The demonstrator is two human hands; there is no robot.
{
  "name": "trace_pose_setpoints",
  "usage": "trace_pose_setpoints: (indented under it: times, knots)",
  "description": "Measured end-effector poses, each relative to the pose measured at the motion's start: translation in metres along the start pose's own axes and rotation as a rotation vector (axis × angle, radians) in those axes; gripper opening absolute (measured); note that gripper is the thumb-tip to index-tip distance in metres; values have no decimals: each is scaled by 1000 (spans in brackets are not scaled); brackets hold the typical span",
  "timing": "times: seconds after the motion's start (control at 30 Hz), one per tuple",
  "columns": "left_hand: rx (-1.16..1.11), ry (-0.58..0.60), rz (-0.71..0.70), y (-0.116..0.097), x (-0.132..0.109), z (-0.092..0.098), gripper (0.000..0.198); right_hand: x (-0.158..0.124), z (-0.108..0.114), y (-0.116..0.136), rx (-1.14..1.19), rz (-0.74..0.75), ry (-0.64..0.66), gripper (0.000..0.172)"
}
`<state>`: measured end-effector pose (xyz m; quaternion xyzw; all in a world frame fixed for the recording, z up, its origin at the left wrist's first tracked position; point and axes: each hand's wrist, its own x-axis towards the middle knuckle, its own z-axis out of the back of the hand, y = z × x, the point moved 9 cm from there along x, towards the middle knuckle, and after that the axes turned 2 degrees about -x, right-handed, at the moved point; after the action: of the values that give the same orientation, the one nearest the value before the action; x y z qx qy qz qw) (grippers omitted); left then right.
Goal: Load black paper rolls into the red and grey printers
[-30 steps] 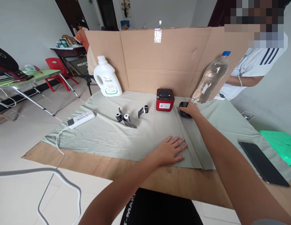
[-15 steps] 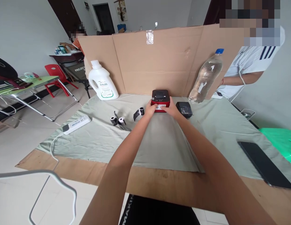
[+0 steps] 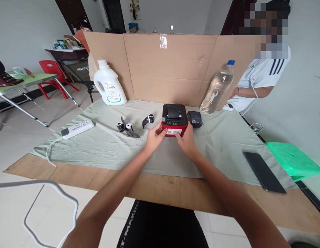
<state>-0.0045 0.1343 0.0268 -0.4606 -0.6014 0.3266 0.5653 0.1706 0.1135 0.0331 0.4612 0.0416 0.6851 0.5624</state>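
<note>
Between my two hands is a small red and black receipt printer (image 3: 174,119), with a white label on its near side. My left hand (image 3: 155,137) grips its left side, thumb on the front by the label. On the opposite side my right hand (image 3: 186,140) holds it the same way, thumb at the label's right end. Just behind my right hand sits a black box-shaped device (image 3: 195,119). Left of the printer lies a small paper roll (image 3: 150,119) on a black strip. Farther left are two more rolls, one of them a white-ended roll (image 3: 129,127).
A cardboard screen (image 3: 170,69) stands behind, with a white jug (image 3: 109,84) and a clear water bottle (image 3: 218,88) before it. A power strip (image 3: 77,129) lies left, a phone (image 3: 264,171) right. A green stool (image 3: 294,160) is beyond the table. Another person (image 3: 265,75) stands behind the screen.
Both hands have brought the printer nearer to me, still gripping its sides. Its top shows more fully now. The camera view has shifted a little. The person at the right has moved slightly.
</note>
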Motion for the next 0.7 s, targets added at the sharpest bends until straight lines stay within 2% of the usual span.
trace_pose_setpoints:
  times: [0.1, 0.23, 0.4, 0.57, 0.63, 0.7]
  knots:
    - [26, -2, 56, -8, -41, -2, 69, -37, 18, 20, -8, 13, -5, 71]
    - [95, -19, 88, -3, -66, -1, 70, -63, 22, 25, 17, -10, -32, 69]
    - [165, -54, 123, 10, -71, 7, 65, -71, 13, 18, 41, -50, 0, 72]
    - [211, -46, 143, 6, -69, 9, 67, -70, 11, 15, 32, -74, 32, 75]
    - [335, -64, 78, -5, -67, 11, 70, -68, 13, 15, 39, -67, 24, 78]
    - [513, -86, -77, -23, -65, 11, 65, -65, 17, 18, 41, -31, 7, 82]
